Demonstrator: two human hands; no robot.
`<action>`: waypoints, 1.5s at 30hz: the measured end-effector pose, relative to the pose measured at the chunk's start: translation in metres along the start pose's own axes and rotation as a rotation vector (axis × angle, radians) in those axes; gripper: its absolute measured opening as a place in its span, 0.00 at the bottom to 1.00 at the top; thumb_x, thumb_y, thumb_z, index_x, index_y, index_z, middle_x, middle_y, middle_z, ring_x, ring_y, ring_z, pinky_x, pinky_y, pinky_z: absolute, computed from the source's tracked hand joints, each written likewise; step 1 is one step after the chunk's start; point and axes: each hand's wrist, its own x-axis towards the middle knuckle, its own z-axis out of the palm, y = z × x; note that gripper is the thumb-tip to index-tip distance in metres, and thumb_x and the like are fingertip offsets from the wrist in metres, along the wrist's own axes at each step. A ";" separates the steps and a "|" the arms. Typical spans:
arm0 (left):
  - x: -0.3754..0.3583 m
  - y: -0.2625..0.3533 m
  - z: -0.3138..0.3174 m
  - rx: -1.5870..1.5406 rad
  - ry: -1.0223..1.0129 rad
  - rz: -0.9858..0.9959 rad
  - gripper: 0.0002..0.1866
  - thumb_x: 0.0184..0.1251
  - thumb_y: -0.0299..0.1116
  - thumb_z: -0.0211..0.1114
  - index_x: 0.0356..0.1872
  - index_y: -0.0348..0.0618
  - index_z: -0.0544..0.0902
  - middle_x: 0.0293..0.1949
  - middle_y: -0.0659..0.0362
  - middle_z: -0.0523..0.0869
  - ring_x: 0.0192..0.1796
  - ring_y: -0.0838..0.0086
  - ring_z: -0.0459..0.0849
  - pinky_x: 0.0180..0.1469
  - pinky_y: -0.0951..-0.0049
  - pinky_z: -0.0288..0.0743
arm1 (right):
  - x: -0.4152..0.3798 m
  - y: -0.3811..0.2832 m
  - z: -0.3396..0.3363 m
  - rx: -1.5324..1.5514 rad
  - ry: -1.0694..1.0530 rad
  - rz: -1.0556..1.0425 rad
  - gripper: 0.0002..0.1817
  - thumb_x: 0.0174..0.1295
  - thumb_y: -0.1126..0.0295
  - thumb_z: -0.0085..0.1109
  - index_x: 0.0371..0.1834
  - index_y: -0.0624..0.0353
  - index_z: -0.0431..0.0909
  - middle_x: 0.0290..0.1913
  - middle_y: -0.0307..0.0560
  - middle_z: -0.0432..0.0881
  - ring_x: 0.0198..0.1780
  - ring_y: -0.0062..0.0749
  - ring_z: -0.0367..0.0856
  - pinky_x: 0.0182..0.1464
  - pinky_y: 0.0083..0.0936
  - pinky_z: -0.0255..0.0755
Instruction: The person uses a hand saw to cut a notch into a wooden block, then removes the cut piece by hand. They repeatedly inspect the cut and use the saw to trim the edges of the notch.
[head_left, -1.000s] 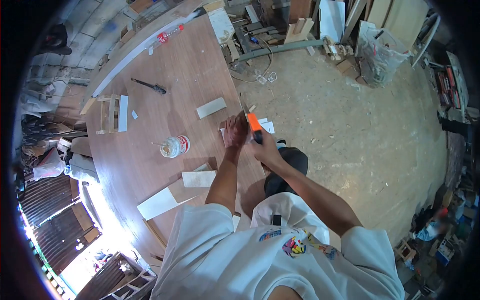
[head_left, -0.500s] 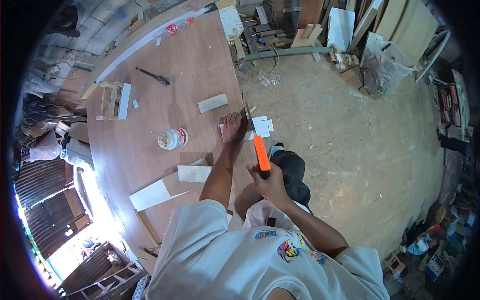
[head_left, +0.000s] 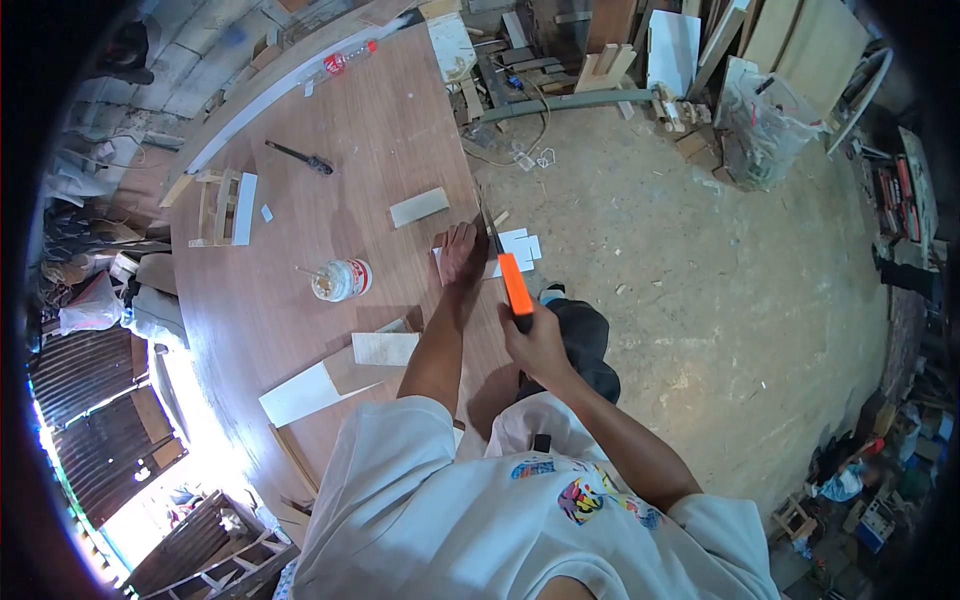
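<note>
My right hand (head_left: 537,345) is wrapped around the orange-and-black handle of a handsaw (head_left: 515,284). Its thin blade points away from me along the table's edge and crosses a white board (head_left: 515,245). That board lies partly on the table and juts out past the edge, with notched ends showing. My left hand (head_left: 461,255) rests flat on the board's table side, left of the blade, with its fingers forward. Just ahead of it lies a small pale wooden block (head_left: 419,207).
On the brown table (head_left: 370,110) stand an open jar (head_left: 342,280), a dark slim tool (head_left: 299,157), a small wooden frame (head_left: 222,208), a bottle (head_left: 347,58) and white board pieces (head_left: 385,349). A plastic bag (head_left: 765,130) and leaning boards (head_left: 673,50) stand beyond the floor.
My right hand has pushed the saw forward, away from my body, along the board. My left hand stays on the board. The whole view has shifted slightly.
</note>
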 end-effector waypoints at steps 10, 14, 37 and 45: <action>-0.001 -0.003 0.007 0.044 -0.021 -0.051 0.09 0.63 0.35 0.55 0.30 0.40 0.75 0.31 0.54 0.76 0.40 0.59 0.75 0.48 0.61 0.68 | -0.063 -0.043 -0.017 0.059 -0.007 -0.022 0.10 0.53 0.73 0.63 0.24 0.63 0.69 0.18 0.42 0.70 0.23 0.21 0.70 0.27 0.24 0.65; -0.003 -0.008 0.006 0.006 -0.070 -0.014 0.08 0.61 0.34 0.55 0.33 0.40 0.75 0.32 0.54 0.75 0.41 0.59 0.74 0.49 0.62 0.67 | 0.003 0.024 0.007 -0.062 0.060 -0.068 0.06 0.49 0.79 0.58 0.23 0.65 0.69 0.18 0.46 0.70 0.23 0.24 0.70 0.29 0.26 0.67; -0.006 -0.008 0.009 0.068 -0.029 0.019 0.04 0.59 0.32 0.58 0.33 0.45 0.77 0.31 0.57 0.76 0.41 0.64 0.75 0.45 0.66 0.69 | -0.053 -0.020 -0.006 -0.005 0.031 0.028 0.07 0.47 0.80 0.59 0.23 0.63 0.69 0.20 0.44 0.71 0.26 0.23 0.71 0.30 0.26 0.67; -0.005 -0.011 0.008 0.046 -0.072 0.024 0.06 0.58 0.34 0.59 0.33 0.46 0.76 0.34 0.57 0.77 0.43 0.65 0.75 0.48 0.63 0.66 | 0.023 0.041 0.021 0.016 0.056 -0.115 0.05 0.50 0.79 0.56 0.25 0.64 0.70 0.18 0.46 0.71 0.22 0.24 0.68 0.27 0.27 0.66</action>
